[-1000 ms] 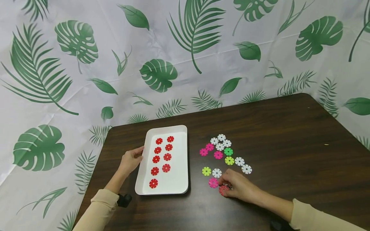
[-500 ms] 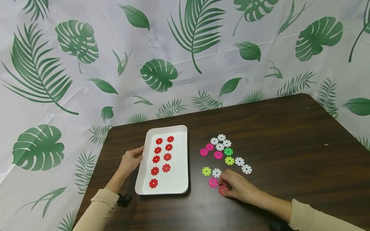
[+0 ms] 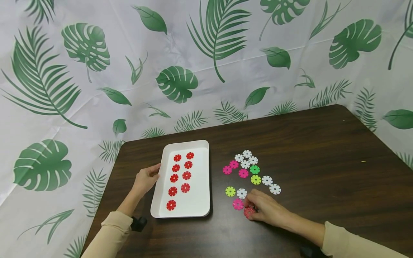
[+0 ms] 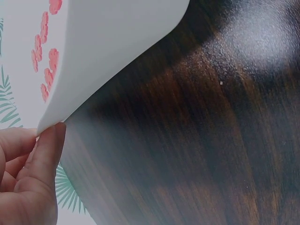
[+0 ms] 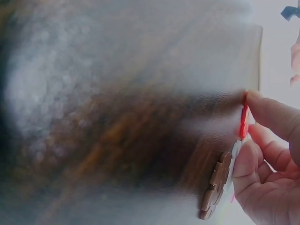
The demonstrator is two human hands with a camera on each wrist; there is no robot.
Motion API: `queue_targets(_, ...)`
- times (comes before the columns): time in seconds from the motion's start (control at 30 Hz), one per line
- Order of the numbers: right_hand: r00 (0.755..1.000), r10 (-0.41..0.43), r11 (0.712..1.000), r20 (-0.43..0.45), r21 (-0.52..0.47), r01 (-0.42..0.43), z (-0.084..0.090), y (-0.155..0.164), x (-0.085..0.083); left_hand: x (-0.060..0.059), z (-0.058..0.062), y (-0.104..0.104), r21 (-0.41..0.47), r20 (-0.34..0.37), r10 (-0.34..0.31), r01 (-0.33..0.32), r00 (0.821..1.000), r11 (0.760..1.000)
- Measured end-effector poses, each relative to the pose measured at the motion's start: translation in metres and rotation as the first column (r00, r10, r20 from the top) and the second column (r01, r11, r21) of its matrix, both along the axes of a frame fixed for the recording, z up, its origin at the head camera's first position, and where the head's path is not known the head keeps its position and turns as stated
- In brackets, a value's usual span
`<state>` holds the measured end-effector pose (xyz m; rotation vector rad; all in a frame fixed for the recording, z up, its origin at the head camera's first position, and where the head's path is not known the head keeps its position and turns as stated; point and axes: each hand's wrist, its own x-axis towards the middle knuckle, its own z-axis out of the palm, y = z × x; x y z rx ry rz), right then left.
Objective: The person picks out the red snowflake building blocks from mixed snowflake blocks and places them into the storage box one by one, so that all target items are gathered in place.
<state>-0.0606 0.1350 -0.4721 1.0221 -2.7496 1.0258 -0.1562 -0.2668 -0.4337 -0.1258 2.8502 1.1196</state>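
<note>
My left hand (image 3: 146, 180) pinches the left rim of a white tray (image 3: 203, 209), thumb and fingers on its edge in the left wrist view. Inside the tray lie several red notched discs (image 3: 174, 178) in two columns. To the tray's right, my right hand (image 3: 269, 209) holds another red notched disc (image 3: 249, 213) low at the table. The right wrist view has this red disc (image 5: 244, 115) edge-on between fingers and thumb. A pink disc (image 3: 238, 204) and a white disc (image 3: 242, 193) lie just beyond these fingertips. Part of the held disc is hidden.
On the dark wooden table (image 3: 316, 154), several white, pink and yellow discs and a green disc (image 3: 254, 169) lie loosely grouped right of the tray. A leaf-printed cloth (image 3: 226, 89) hangs behind the table's back edge. A brown disc-like shape (image 5: 215, 185) shows below the right hand's fingers.
Almost nothing has moved. The red disc in my right hand has tilted slightly and shifted a little to the left; the left hand and tray stay put.
</note>
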Motion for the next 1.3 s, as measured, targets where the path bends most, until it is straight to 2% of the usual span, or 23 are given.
queue_targets(0.37,0.999,-0.021,1.0,0.041,0.02,0.02,0.0023,0.0001,0.0,-0.0002,0.0004,-0.0006,0.002,-0.003,-0.004,0.004,1.0,1.0)
queue_targets(0.9,0.999,-0.008,1.0,-0.035,0.008,0.008,0.0053,-0.0015,0.0054,0.0005,-0.0005,-0.001,0.004,-0.002,-0.002,0.002,1.0,1.0)
queue_targets(1.17,1.0,0.013,1.0,-0.022,-0.011,-0.013,0.0065,-0.0025,0.0009,0.0006,-0.0011,-0.0013,0.003,-0.004,-0.002,0.002,1.0,1.0)
queue_targets(1.3,0.999,0.034,0.999,0.014,-0.041,-0.033,0.0091,-0.0022,-0.0026,0.0008,-0.0005,-0.0008,0.002,-0.008,-0.003,0.003,1.0,1.0)
